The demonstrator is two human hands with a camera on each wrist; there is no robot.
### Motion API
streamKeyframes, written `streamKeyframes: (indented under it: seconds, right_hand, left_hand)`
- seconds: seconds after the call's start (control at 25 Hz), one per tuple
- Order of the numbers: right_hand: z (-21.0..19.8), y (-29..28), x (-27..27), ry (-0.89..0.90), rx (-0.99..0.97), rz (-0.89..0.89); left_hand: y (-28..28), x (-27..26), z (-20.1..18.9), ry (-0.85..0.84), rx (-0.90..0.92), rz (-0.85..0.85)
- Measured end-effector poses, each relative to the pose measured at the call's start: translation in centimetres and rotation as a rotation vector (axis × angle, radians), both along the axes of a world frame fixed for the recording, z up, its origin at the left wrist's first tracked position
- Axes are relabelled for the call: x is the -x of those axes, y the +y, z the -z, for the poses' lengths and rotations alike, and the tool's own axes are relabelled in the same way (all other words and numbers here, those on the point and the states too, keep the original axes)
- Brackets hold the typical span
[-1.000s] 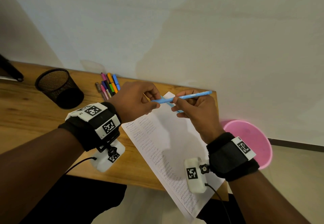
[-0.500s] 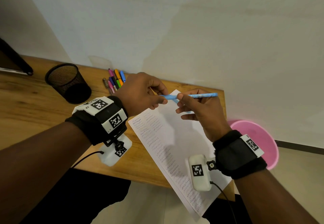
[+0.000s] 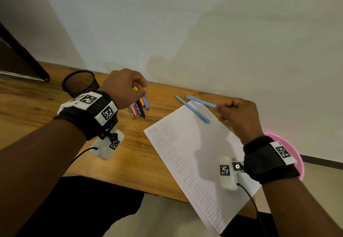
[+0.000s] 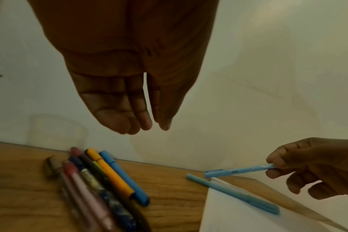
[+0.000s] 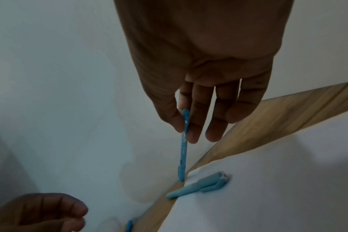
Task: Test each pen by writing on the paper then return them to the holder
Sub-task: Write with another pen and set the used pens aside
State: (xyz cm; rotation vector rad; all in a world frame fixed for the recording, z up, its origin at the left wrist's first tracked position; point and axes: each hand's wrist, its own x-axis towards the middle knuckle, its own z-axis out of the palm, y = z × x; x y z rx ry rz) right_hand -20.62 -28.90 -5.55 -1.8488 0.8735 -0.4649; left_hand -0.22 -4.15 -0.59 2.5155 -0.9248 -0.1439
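Note:
My right hand (image 3: 218,106) pinches one end of a light blue pen (image 3: 201,101) between thumb and fingers, holding it just above the top corner of the paper (image 3: 194,153). In the right wrist view the right hand (image 5: 186,131) has this pen (image 5: 182,153) pointing down toward the desk. A second light blue pen (image 3: 193,109) lies across that paper corner. My left hand (image 3: 143,90) hovers over the pile of coloured pens (image 3: 139,105); the left wrist view shows its fingers (image 4: 145,122) relaxed and holding nothing. The black mesh holder (image 3: 79,82) stands empty at the left.
The wooden desk (image 3: 37,106) runs along a white wall. A pink bin (image 3: 295,155) sits on the floor beyond the desk's right end. A dark stand leg (image 3: 24,56) reaches the desk at the far left. The paper overhangs the front edge.
Both hands held the light blue pen before. My left hand has let go and moved left over the pen pile, and my right hand keeps the pen alone.

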Motion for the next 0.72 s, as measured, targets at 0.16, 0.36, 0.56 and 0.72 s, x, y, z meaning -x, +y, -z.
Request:
streamKeyframes:
  seconds: [0.16,0.36,0.56,0.72]
  right_hand:
    - [1.4,-0.3,-0.5,0.211,0.188,-0.074]
    - [1.9,0.2,-0.7,0.315,0.24,-0.175]
    - [1.8,0.4,-0.8,0.335,0.225,-0.175]
    - [1.2,0.5,-0.6,0.319,0.256,-0.166]
  left_hand:
    - [1.6,-1.3,0.9,0.042,-0.204,-0.062]
    - [2.3,-1.5,3.2,0.121,-0.414,-0.064]
    - [2.2,-1.3,4.4,0.14,-0.423,-0.058]
    - [2.2,-0.8,4.2,0.151,-0.448,-0.119]
